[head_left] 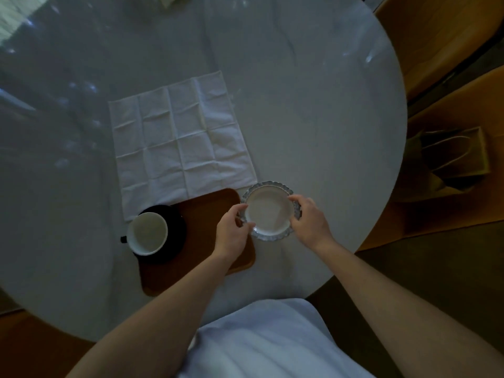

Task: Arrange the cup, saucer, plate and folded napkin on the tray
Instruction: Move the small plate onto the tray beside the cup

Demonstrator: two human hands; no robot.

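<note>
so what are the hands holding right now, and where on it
Both hold the small white plate with the frilled glass-like rim: the left hand grips its left edge, the right hand its right edge.

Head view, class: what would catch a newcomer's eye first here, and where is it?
First, the small plate with a scalloped rim, held between the left hand and right hand at the right end of the brown tray. Next, the white cup on its dark saucer at the tray's left end. Beyond the tray, the creased white napkin lies spread open.
</note>
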